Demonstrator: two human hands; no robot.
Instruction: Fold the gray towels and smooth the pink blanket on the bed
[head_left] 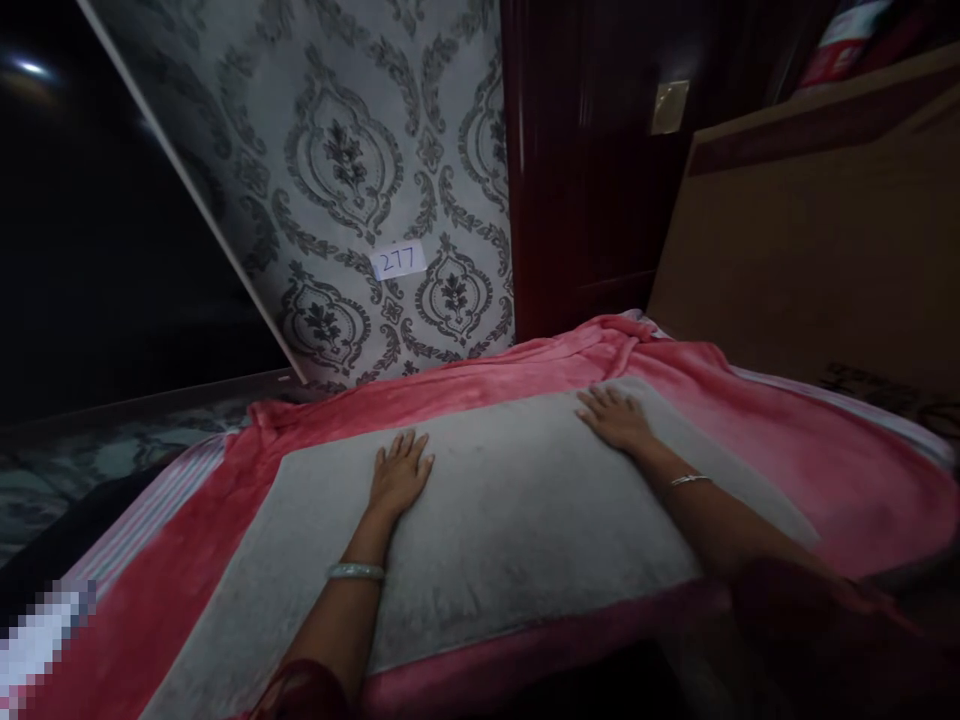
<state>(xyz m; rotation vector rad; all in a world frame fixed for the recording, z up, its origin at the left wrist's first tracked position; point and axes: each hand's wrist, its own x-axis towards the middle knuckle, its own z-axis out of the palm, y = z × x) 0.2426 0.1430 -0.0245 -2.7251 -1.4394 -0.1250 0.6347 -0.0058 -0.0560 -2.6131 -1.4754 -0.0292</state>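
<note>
- Left hand (401, 472): open, palm down on the left part of a grey cloth (510, 510), fingers slightly spread, gripping nothing.
- Right hand (616, 420): likewise flat and loose, near the cloth's far right corner, holding nothing.
- The grey cloth lies spread in the middle, on top of a pink-red blanket (180, 570), with striped fabric (169, 495) showing at the sides.
- Possible trouble: palms pushed unevenly could skew the cloth or ruck it, since soft fabric rests on soft fabric and the blanket beneath might drag along.
- The blanket's far edge is already bunched; a further shove could add folds there.
- Containers: a large brown cardboard piece (810, 230), perhaps a box, stands at right; any contents are hidden. A red-and-white item (840, 45) shows above its top edge, too dim to identify.
</note>
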